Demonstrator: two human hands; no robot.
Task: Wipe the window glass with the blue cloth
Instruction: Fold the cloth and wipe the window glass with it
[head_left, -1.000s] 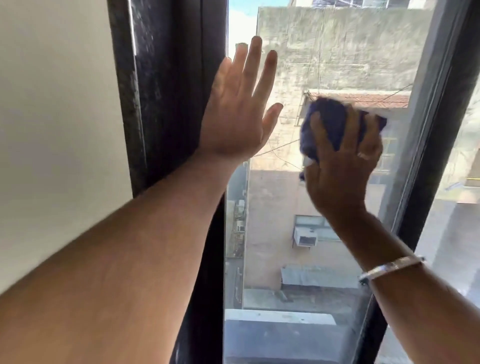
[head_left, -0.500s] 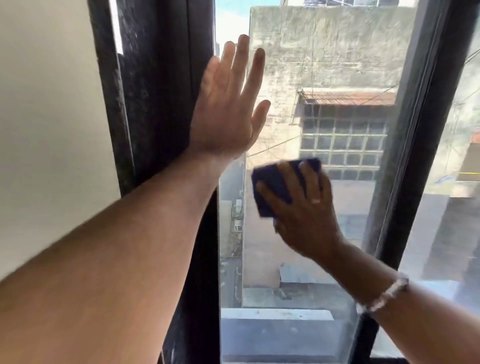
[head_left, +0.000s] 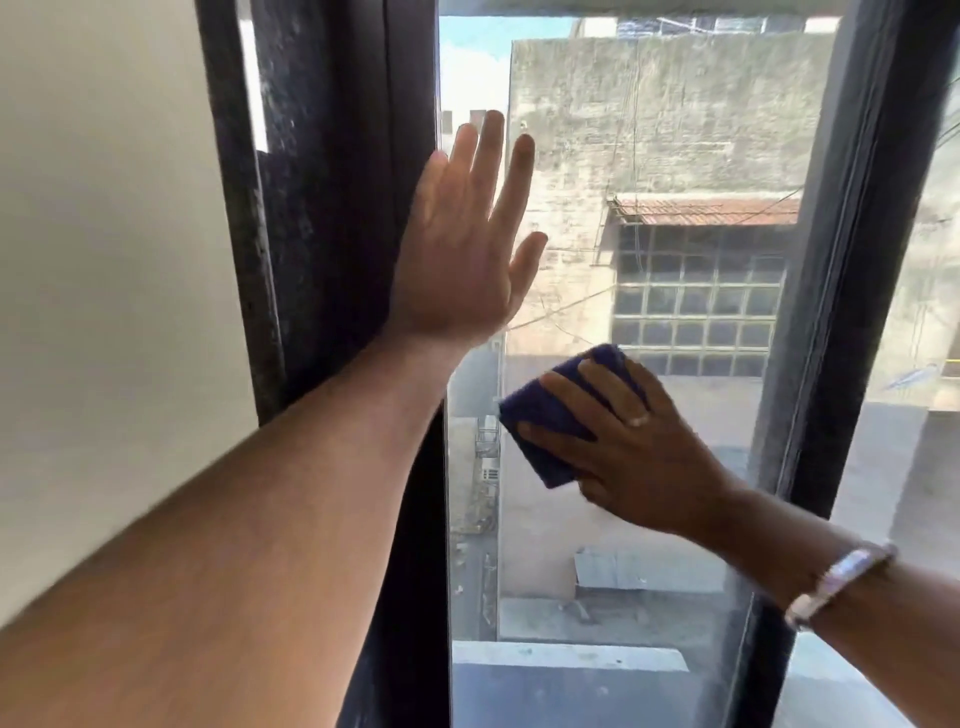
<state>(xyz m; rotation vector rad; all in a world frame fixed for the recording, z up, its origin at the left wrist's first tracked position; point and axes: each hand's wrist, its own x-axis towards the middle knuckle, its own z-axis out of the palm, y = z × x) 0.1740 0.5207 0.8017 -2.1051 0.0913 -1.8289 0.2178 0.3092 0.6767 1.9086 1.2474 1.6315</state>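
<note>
Two bare forearms reach up from the near edge toward the window. Left arm runs diagonally from lower left, wrist straight; left hand (head_left: 462, 249) is flat, palm forward, fingers (head_left: 488, 156) spread and extended, holding nothing, set against the window glass (head_left: 649, 519) beside the dark left frame (head_left: 332, 208). Right arm enters from lower right, a metal bracelet (head_left: 836, 582) at the wrist. Right hand (head_left: 639, 457) is angled up-left, fingers splayed over the blue cloth (head_left: 550, 415), pressing it flat on the glass, below and right of the left hand. Beyond the pane: a weathered concrete building (head_left: 675, 130) with a gridded window.
</note>
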